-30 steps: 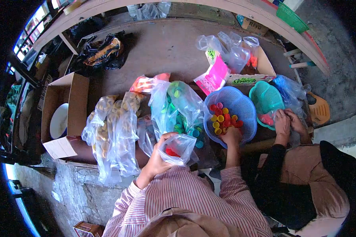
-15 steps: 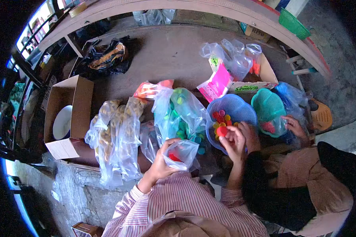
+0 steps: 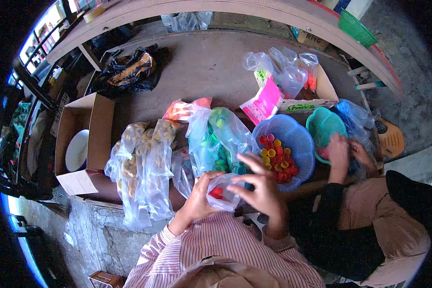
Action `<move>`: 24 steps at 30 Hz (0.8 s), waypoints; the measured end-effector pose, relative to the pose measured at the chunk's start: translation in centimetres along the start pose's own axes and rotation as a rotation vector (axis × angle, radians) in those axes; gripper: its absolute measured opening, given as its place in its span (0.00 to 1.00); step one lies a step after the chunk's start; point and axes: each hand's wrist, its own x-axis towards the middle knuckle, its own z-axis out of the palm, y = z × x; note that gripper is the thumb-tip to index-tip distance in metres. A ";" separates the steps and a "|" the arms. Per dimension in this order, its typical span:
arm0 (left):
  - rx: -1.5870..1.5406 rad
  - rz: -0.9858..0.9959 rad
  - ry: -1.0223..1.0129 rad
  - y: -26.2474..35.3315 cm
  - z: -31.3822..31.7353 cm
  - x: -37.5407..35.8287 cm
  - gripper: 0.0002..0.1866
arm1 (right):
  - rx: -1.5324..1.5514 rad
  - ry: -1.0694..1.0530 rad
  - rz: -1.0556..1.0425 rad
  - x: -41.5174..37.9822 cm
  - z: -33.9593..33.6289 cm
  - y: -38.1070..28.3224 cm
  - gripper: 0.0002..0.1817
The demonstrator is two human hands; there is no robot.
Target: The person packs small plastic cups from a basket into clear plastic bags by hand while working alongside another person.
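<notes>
My left hand [image 3: 200,198] is closed around the side of a clear plastic bag [image 3: 229,202], keeping its mouth upward. Red plastic caps [image 3: 216,193] show inside. Over the bag's right side is my right hand [image 3: 260,192], slightly blurred, fingers apart and no cap visible in them. Just beyond it, a blue plastic basket [image 3: 300,139] holds red and yellow caps [image 3: 276,156]. A clear bag of green caps [image 3: 221,132] lies directly past my hands.
Bags of tan caps [image 3: 141,168] and a cardboard box [image 3: 101,125] with a white bowl stand left. At right, a co-worker's hands [image 3: 341,153] are at a green basket [image 3: 324,122]. Behind are an open carton [image 3: 321,89] and a black plastic bag [image 3: 134,69].
My right hand has moved left from the blue basket to the bag; the red cap it held is no longer visible in it. The co-worker's hand has moved to the green basket.
</notes>
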 end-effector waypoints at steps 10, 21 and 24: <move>-0.105 -0.010 0.026 -0.4 -0.2 -0.1 0.42 | -0.636 0.157 0.527 -8.6 2.6 18.6 0.11; -0.099 -0.067 -0.028 0.2 -0.1 0.2 0.42 | -0.698 -0.007 0.709 -7.9 1.9 17.5 0.10; -0.050 -0.084 -0.031 0.0 -0.2 0.4 0.41 | -0.572 -0.063 0.743 -9.9 1.9 19.8 0.09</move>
